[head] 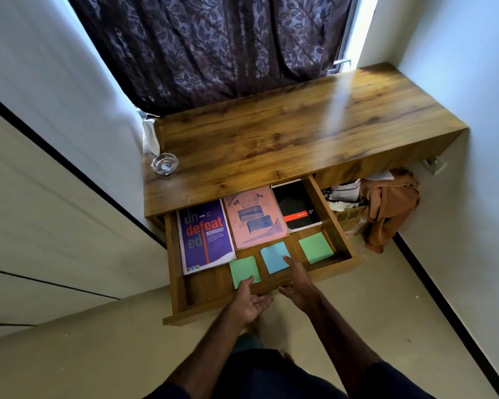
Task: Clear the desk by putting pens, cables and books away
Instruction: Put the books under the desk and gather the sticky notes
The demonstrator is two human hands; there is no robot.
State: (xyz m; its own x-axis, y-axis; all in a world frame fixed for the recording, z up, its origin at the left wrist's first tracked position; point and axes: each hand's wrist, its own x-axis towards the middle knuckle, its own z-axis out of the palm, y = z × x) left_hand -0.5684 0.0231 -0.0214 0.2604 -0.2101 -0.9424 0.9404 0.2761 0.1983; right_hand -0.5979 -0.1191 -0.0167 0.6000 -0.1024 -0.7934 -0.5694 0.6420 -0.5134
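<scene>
Drawer (pixel 174 269) is pulled out under the table (pixel 300 131), and the task's things are inside it. Three books lie flat across the back: purple book (pixel 205 234), pink book (pixel 255 220), black book (pixel 296 207). Three sticky pads sit in front of them: left green pad (pixel 244 270), blue pad (pixel 274 256), right green pad (pixel 316 247). No pens or cables visible.

Left grip (pixel 251 300) is released, palm up with fingers relaxed, at the drawer's front edge, its thumb over the near edge of the left green pad. Right grip (pixel 297 286) is also released and holds nothing, fingers stretched toward the blue pad. Cannot tell if either touches a pad.

Handling, as a judgement:
- **Books:** thin softcovers, light and bendy. Lift one by the near edge or spine, since a corner would likely make it flop.
- **Pads:** very light, so pinch the sides.
- **Drawer:** stiff wood that probably slides. A flat push on the front panel should close it.

Glass dish (pixel 164 164) sits on the table's left corner. It looks fragile and slippery, and a hard shove on the drawer may jolt it.

Clothes pile (pixel 386 208) lies under the table to the right.
</scene>
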